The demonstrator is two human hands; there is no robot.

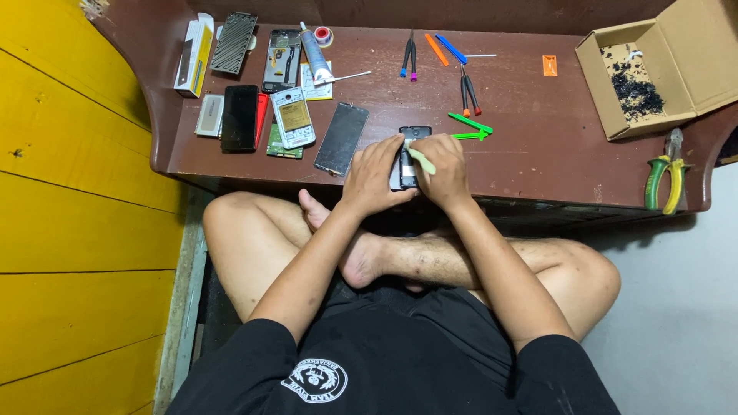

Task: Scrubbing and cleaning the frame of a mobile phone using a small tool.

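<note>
Along the left end of the brown desk point(538, 146): a white and yellow box point(194, 54) on its side, a grey ribbed plate point(234, 42), then 2 rows of stripped phone parts — an opened frame point(281, 60), a black handset point(240, 117), a green circuit board point(284, 144), a white back shell with a gold battery point(293, 117), a dark screen panel point(341, 139) lying at a slant. Spread flat and side by side, seemingly so each piece stays findable. Just beyond, a glue tube point(314, 51) leaning across a small paper.

At the near edge, middle of the desk, the small black phone point(410, 150), face down or opened, cannot tell which. Long axis running away from the body, camera end pointing toward the far edge, bottom end hidden under the hands. Left hand point(371, 177) laid over the left side, fingers curled, pinning the phone to the desk; the hold itself partly hidden. Right hand point(444, 173) closed in a narrow grip on a pale green pry tool point(420, 160), tip angled toward the phone's left edge, likely for leverage along the seam.

Further right: 2 green pry sticks point(470, 127) just beside the phone, small screwdrivers point(409, 55), orange and blue spudgers point(444, 48), an orange pick point(550, 65). At the far right, an open cardboard box point(653, 69) holding dark scraps, and green and yellow pliers point(667, 173) near the desk edge, well apart from the hands.
</note>
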